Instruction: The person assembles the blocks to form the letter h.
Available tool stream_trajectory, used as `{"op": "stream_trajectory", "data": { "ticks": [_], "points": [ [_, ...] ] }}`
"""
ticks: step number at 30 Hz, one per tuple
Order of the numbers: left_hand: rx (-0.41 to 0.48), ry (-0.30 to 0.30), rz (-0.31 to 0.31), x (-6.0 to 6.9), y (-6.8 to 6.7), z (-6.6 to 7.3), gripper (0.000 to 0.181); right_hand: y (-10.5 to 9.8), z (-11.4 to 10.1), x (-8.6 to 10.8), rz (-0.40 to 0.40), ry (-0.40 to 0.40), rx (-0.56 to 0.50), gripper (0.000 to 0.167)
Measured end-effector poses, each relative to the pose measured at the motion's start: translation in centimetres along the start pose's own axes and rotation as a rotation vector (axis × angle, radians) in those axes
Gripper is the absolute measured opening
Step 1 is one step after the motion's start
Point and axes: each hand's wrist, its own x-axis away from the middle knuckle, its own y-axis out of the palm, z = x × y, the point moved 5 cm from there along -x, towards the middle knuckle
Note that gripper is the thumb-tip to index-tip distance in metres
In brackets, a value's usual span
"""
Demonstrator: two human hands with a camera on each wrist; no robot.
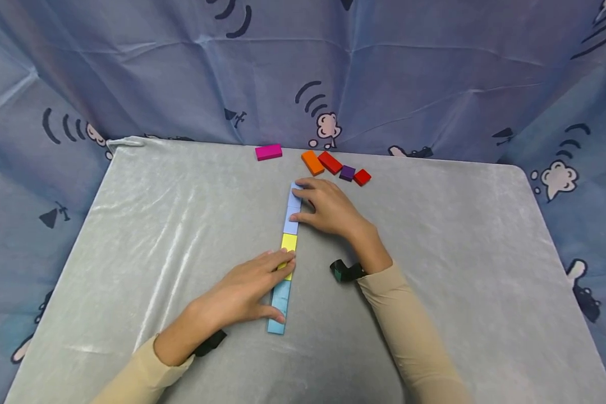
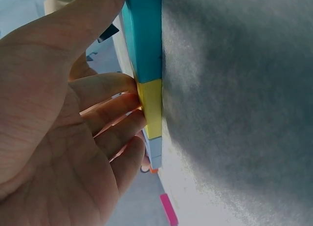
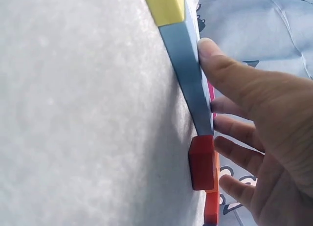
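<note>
A straight row of flat blocks runs away from me on the table: teal blocks nearest, yellow blocks in the middle, light blue blocks at the far end. My left hand lies over the near half, its fingertips touching the yellow part and its thumb on the teal part. In the left wrist view its fingers look fairly straight. At the far end, my right hand rests its thumb and fingertips on the light blue part. Its thumb touches the top in the right wrist view.
Beyond the row lie a magenta block, an orange block, a red block, a purple block and a smaller red block. A blue patterned curtain hangs behind the grey cloth-covered table.
</note>
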Motion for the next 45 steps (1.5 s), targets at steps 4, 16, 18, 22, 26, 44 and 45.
{"op": "stream_trajectory", "data": {
  "ticks": [4,16,18,22,26,44,45],
  "points": [
    [0.002,-0.007,0.001,0.1,0.0,-0.2,0.103,0.0,-0.4,-0.2,-0.022,-0.001,-0.008,0.068],
    [-0.004,0.010,0.022,0.1,-0.1,-0.2,0.102,-0.2,-1.4,0.0,-0.063,-0.005,0.047,0.083],
    [-0.005,0.007,0.029,0.3,-0.1,-0.2,0.102,-0.3,-1.5,-0.1,-0.064,-0.011,0.052,0.084],
    [-0.006,0.013,0.045,0.3,-0.2,-0.1,0.102,-0.3,-1.5,-0.2,-0.078,-0.010,0.051,0.081],
    [-0.016,0.009,0.034,0.2,-0.1,0.0,0.102,-0.2,-1.4,-0.1,-0.103,0.002,0.022,0.078],
    [-0.024,0.002,-0.007,-0.1,0.0,-0.1,0.104,0.4,-0.9,0.6,-0.090,0.012,-0.030,0.078],
    [-0.024,0.000,-0.008,-0.1,0.0,-0.1,0.104,0.3,-1.0,0.6,-0.092,0.013,-0.029,0.078]
  ]
}}
